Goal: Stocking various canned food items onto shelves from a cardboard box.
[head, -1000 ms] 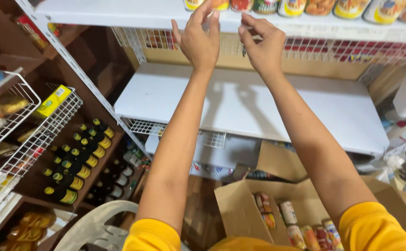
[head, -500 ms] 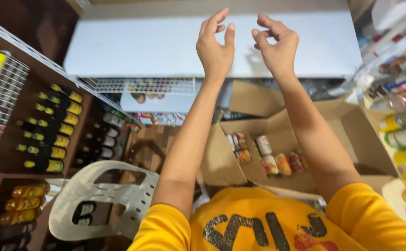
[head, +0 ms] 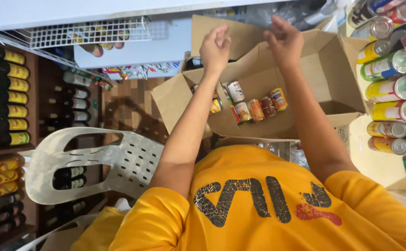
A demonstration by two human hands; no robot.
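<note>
Two hands (head: pixel 249 46) over carton (head: pixel 338 79); cans (head: pixel 254 107), seemingly yellow-labelled.

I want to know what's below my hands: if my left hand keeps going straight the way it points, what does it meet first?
Probably the cardboard box: the left hand hangs empty over its open top, with the cans on the bottom below. Depth is hard to judge.

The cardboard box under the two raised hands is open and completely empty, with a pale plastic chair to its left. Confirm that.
Not quite. The head view shows the cardboard box is open but not empty: a row of cans lies in its bottom. The rest holds: the left hand and right hand are raised above it, and the pale plastic chair stands to its left.
</note>
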